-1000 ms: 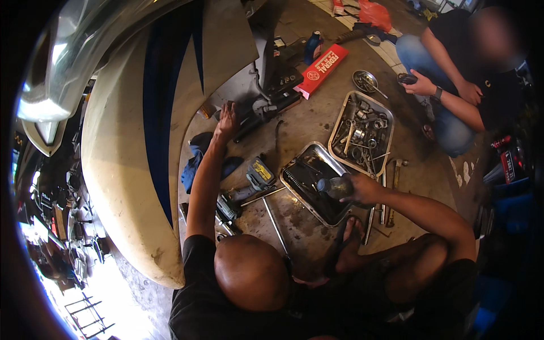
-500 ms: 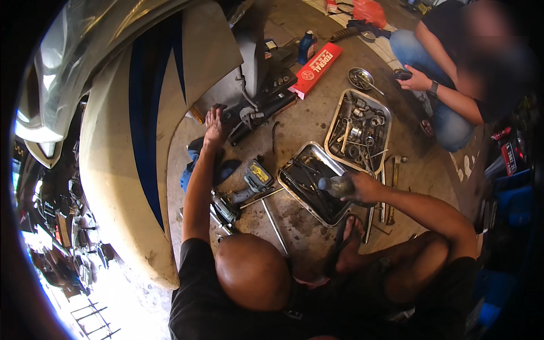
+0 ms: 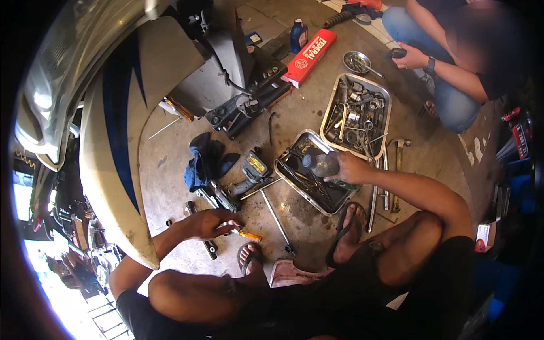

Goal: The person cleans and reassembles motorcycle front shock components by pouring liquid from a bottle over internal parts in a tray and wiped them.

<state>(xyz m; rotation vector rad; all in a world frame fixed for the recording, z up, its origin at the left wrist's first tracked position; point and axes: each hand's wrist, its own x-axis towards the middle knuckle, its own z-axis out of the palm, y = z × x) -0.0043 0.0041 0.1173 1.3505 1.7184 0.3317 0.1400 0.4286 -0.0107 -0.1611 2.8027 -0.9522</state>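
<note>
My left hand (image 3: 216,223) is low over the floor near my left foot, its fingers curled round the end of a screwdriver with an orange-yellow handle (image 3: 249,235). The handle points right, toward my sandal. My right hand (image 3: 347,169) grips a clear plastic bottle (image 3: 323,165) with a dark bluish end, tilted on its side. Beneath the bottle lies a metal tray (image 3: 292,180) with a coil spring and dark rods in it. A dark metal bar (image 3: 208,245) lies under my left wrist.
A second tray (image 3: 324,122) full of sockets and wrenches adjoins the first. A cordless impact wrench (image 3: 255,167), a blue cloth (image 3: 201,161) and a T-handle bar (image 3: 276,218) lie on the floor. A hammer (image 3: 399,164) is at right. Pale bodywork (image 3: 99,187) stands left; a person crouches far right.
My left hand has come back from the far dark metal part to the floor by my left foot, at the screwdriver. The bottle stays in my right hand. My head has lifted out of view.
</note>
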